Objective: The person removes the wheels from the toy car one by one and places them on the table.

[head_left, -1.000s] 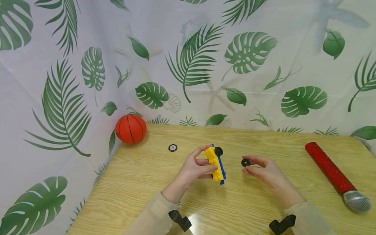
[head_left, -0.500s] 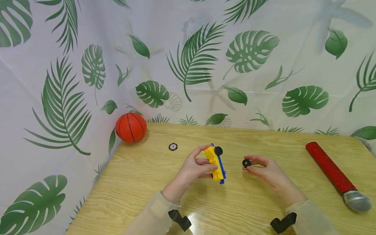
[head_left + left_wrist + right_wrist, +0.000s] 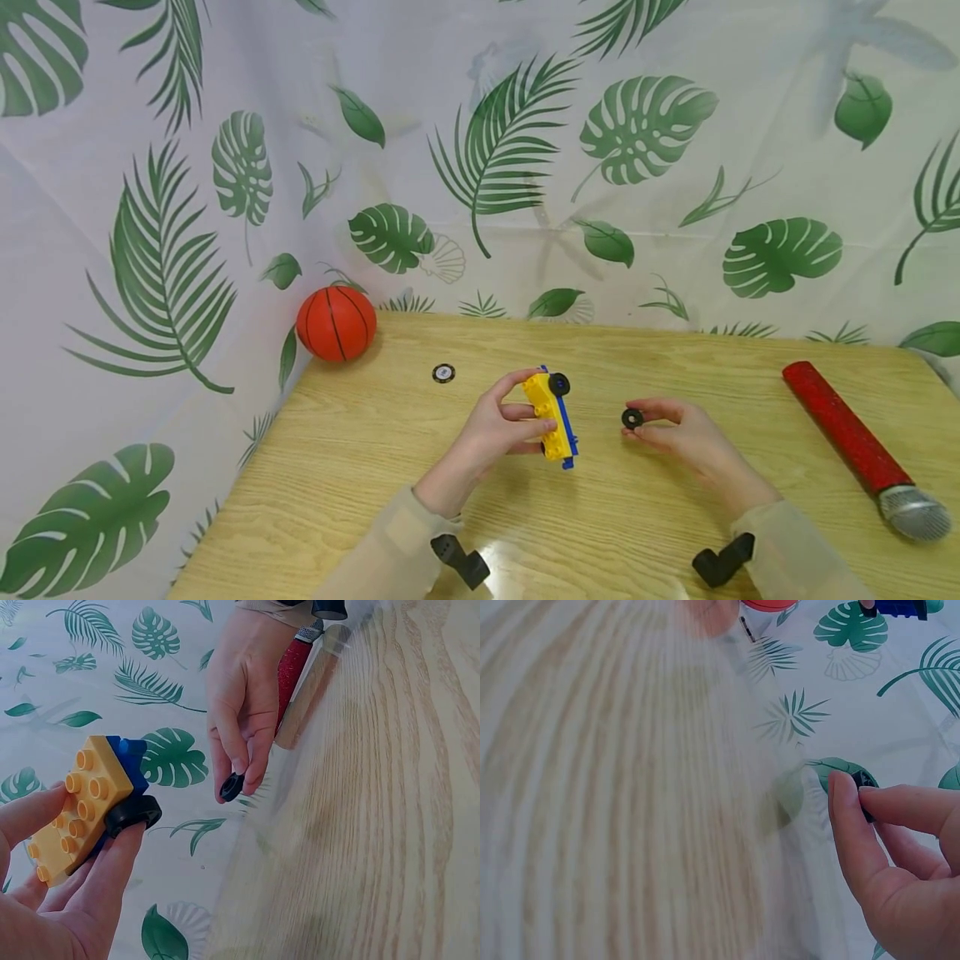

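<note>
My left hand (image 3: 487,429) grips a toy car (image 3: 551,421) built of yellow and blue studded blocks, held tilted on its side above the table. One black wheel (image 3: 133,815) shows on the car near my fingers in the left wrist view. To the right, my right hand (image 3: 686,429) pinches a small loose black wheel (image 3: 632,418) between thumb and fingertips. A gap separates this wheel from the car. In the right wrist view the pinched wheel (image 3: 864,793) is partly hidden by the fingers.
An orange-red toy basketball (image 3: 337,323) sits at the back left corner of the wooden table (image 3: 337,467). A black-and-white poker chip (image 3: 444,373) lies between ball and car. On the right rests a red glittery microphone (image 3: 862,446). A leaf-print cloth (image 3: 510,275) hangs behind.
The right hand has shifted very slightly right with the loose wheel, whose face has turned a little. The left hand holds the car almost still.
</note>
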